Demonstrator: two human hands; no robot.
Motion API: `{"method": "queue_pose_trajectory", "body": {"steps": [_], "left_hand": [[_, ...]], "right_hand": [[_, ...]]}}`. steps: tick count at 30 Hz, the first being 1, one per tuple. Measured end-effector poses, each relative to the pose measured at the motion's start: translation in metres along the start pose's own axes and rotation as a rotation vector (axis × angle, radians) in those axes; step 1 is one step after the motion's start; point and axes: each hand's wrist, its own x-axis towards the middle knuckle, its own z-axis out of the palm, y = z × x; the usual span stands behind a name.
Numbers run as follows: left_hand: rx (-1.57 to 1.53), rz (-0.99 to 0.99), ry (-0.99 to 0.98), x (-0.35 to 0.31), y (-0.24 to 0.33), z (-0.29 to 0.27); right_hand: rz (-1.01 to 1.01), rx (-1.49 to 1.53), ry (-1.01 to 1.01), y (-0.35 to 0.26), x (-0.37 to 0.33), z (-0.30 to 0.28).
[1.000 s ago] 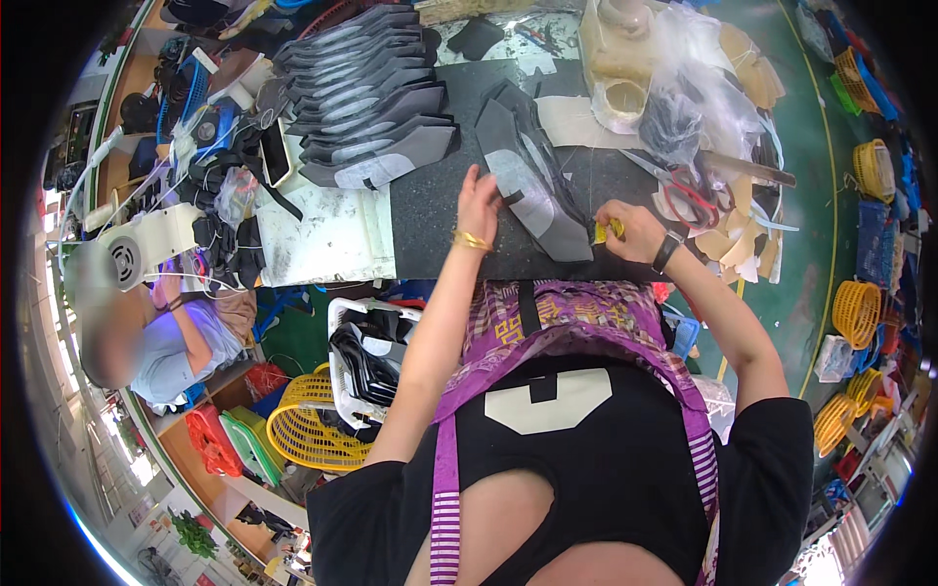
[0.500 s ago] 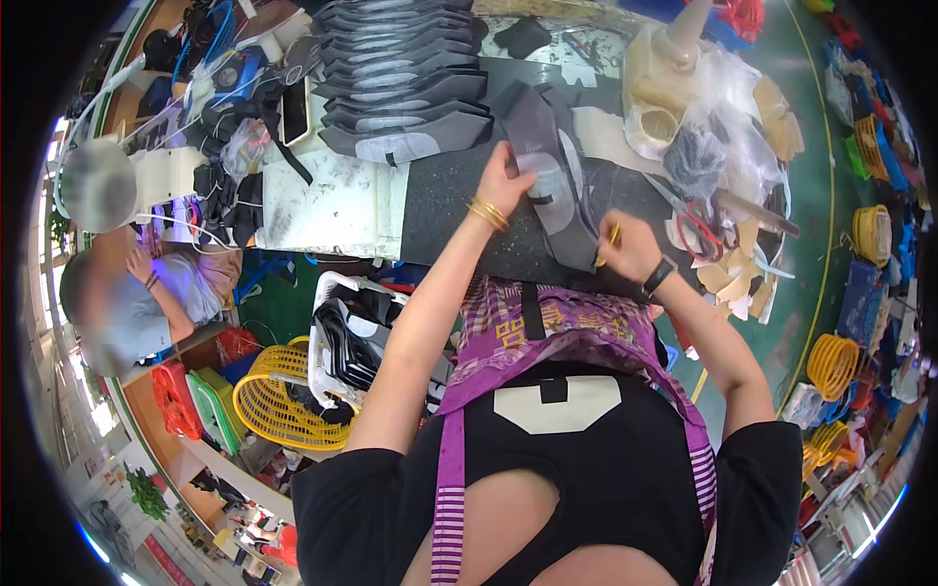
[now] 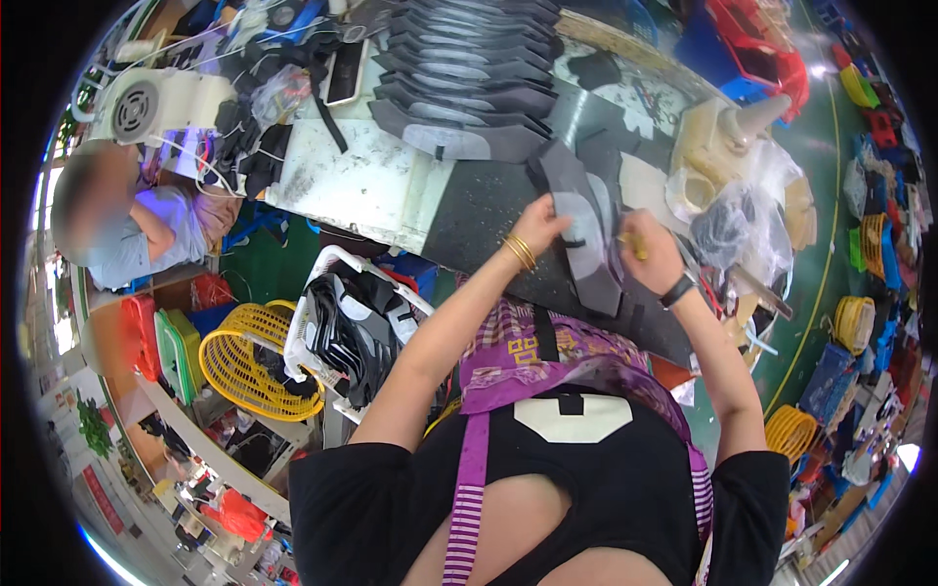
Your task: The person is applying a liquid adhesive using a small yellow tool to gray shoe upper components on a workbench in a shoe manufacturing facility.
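Observation:
A dark grey panel (image 3: 596, 278) with a pale grey curved patch and a small black tab lies upright-angled on the black mat (image 3: 479, 210). Another grey layer shows along its right side. My left hand (image 3: 537, 230) is closed on its left edge, thumb beside the tab. At the opposite edge is my right hand (image 3: 657, 259), fingers curled round a small yellow tool (image 3: 640, 246); its working end is hidden or blurred, so I cannot tell its kind. Beyond the mat, a row of overlapping panels of the same sort (image 3: 459, 137) covers the far tabletop.
To the left stand a white basket (image 3: 298, 342) of black pieces and a yellow basket (image 3: 230, 361). A phone (image 3: 344, 73) lies far left on the table. Right of the mat are clear plastic bags (image 3: 728, 230) and a cone-shaped spool (image 3: 757, 119). A person (image 3: 147, 220) sits at far left.
The whole view has shifted, so the table appears farther right and lower. Along the panel's right side, my right hand has gone from the near end up to the middle. My left hand keeps its hold.

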Motion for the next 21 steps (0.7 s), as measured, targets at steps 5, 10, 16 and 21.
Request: {"method": "queue_pose_trajectory", "body": {"steps": [5,10,16,21], "left_hand": [[0.696,0.331,-0.037,-0.054,0.027,0.011],[-0.127,-0.017,0.442,-0.092,0.046,-0.024],[-0.412,0.185,0.542,-0.035,0.075,-0.146],[-0.378,0.052,0.842,0.011,0.051,-0.161]], "right_hand": [[0.266,-0.240,-0.534,0.015,0.013,-0.001],[0.353,-0.169,-0.570,0.008,0.020,-0.003],[0.378,-0.048,-0.464,0.006,0.028,-0.008],[0.461,0.164,-0.169,0.019,0.027,-0.037]]}}
